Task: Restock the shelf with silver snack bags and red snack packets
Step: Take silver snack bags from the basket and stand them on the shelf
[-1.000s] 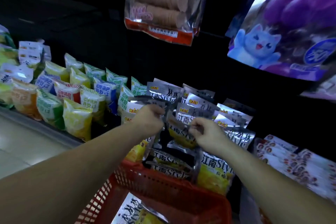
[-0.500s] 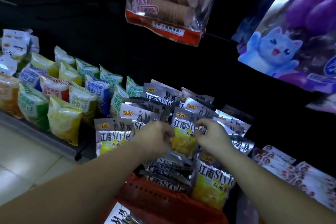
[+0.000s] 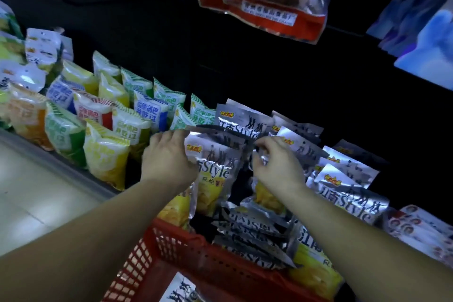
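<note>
Silver snack bags (image 3: 348, 179) with yellow lower halves stand in rows on the low dark shelf. My left hand (image 3: 166, 162) grips the left top edge of an upright silver bag (image 3: 215, 174) at the front of the stack. My right hand (image 3: 277, 169) pinches the crumpled top of a neighbouring silver bag (image 3: 266, 197) just to its right. More silver bags (image 3: 247, 235) lie flat over the far rim of the red basket (image 3: 196, 265) below my arms. Red-and-white snack packets (image 3: 424, 230) lie at the right end of the shelf.
Green, yellow, blue and red puffed bags (image 3: 105, 130) fill the shelf to the left, above the pale floor (image 3: 36, 203). A clear bag of round biscuits (image 3: 264, 0) hangs overhead, and a purple-blue bag (image 3: 426, 39) hangs at the upper right.
Both hands have risen and moved toward the shelf, bringing the silver bags up from over the basket to the front of the silver row. The view has tilted left.
</note>
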Demonstrator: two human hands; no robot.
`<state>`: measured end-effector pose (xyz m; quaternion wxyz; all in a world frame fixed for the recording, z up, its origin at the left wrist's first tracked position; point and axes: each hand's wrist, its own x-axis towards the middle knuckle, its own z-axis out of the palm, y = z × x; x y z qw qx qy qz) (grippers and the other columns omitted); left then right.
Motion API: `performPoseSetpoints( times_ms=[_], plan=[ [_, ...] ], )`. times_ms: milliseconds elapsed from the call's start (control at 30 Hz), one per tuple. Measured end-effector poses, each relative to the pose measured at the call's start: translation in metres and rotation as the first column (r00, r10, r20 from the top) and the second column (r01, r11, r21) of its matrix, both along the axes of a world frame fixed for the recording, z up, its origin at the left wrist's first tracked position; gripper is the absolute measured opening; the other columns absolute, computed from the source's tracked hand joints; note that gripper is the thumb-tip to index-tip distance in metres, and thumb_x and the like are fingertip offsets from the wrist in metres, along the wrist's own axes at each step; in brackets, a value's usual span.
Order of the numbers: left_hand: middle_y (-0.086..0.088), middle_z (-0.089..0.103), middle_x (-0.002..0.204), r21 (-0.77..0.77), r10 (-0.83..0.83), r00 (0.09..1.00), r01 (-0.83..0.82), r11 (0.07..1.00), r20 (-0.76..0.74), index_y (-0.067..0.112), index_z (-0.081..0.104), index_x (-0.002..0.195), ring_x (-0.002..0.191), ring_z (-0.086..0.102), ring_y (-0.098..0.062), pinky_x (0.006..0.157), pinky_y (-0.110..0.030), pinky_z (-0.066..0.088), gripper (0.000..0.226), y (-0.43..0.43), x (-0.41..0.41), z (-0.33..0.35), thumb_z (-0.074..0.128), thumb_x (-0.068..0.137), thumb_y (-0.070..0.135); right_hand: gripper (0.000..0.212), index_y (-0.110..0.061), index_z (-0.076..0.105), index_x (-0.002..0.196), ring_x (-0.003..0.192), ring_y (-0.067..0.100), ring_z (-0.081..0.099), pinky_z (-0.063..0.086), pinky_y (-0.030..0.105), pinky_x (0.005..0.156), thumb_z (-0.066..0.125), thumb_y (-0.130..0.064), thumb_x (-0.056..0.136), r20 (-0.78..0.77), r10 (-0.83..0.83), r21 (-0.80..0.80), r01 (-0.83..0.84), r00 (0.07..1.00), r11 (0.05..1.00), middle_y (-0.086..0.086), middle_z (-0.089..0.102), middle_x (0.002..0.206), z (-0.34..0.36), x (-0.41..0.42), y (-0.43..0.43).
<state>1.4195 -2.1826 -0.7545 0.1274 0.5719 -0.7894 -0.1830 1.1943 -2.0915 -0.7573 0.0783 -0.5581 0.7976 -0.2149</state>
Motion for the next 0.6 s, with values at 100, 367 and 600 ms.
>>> performPoseSetpoints(
  times_ms=[100, 367, 600],
  plan=[
    [-0.003, 0.063, 0.128, 0.157, -0.068, 0.991, 0.050, 0.986, 0.112, 0.029, 0.047, 0.143, 0.131, 0.042, -0.031, 0.099, -0.045, 0.047, 0.059, -0.007, 0.012, -0.012, 0.063, 0.086, 0.023, 0.026, -0.023, 0.058, 0.129, 0.097, 0.015, 0.054, 0.047, 0.036, 0.089, 0.058, -0.026, 0.103, 0.255, 0.129, 0.077, -0.153, 0.958, 0.985, -0.006, 0.048, 0.114, 0.010, 0.052, -0.007],
    [-0.004, 0.037, 0.149, 0.186, -0.046, 0.997, 0.035, 0.982, 0.058, 0.027, 0.041, 0.150, 0.133, 0.042, -0.031, 0.100, -0.048, 0.051, 0.066, -0.011, 0.041, -0.038, 0.064, 0.089, 0.017, 0.040, -0.028, 0.056, 0.138, 0.116, 0.023, 0.059, 0.051, 0.040, 0.095, 0.066, -0.024, 0.100, 0.447, 0.088, 0.105, -0.150, 0.890, 0.983, -0.002, 0.056, 0.139, 0.008, 0.091, -0.027],
    [0.003, 0.042, 0.153, 0.167, -0.152, 0.981, 0.171, 0.971, -0.122, 0.027, 0.046, 0.150, 0.135, 0.047, -0.023, 0.105, -0.043, 0.049, 0.059, -0.017, 0.063, -0.051, 0.065, 0.095, 0.018, 0.047, -0.032, 0.052, 0.143, 0.117, 0.026, 0.063, 0.055, 0.045, 0.094, 0.065, -0.035, 0.098, 0.233, 0.227, 0.302, -0.292, 0.946, 0.908, -0.002, 0.060, 0.141, -0.012, 0.121, -0.083]
  ],
)
